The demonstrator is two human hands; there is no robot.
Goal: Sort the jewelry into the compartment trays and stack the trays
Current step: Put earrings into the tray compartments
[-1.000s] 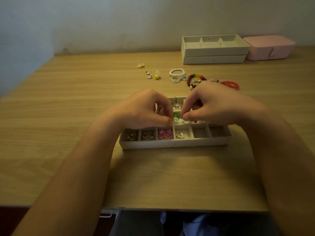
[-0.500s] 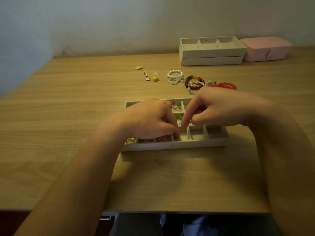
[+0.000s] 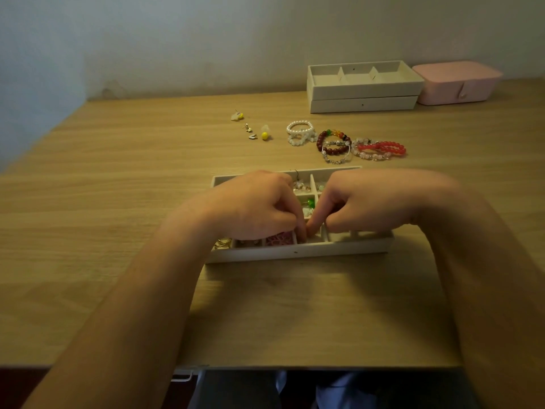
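Left hand (image 3: 256, 206) and right hand (image 3: 368, 202) pinch together over tray (image 3: 348, 247); held piece hidden, grip unclear. Risk: earring drops into wrong compartment. Bracelets (image 3: 359, 146) wait at 12 o'clock

A wooden table (image 3: 118, 216) carries a compartment tray (image 3: 298, 251) near the front; beads bracelets (image 3: 348, 143) and small earrings (image 3: 253, 129) behind it; two stacked trays (image 3: 364, 90) and a pink box (image 3: 457, 82) by the wall.
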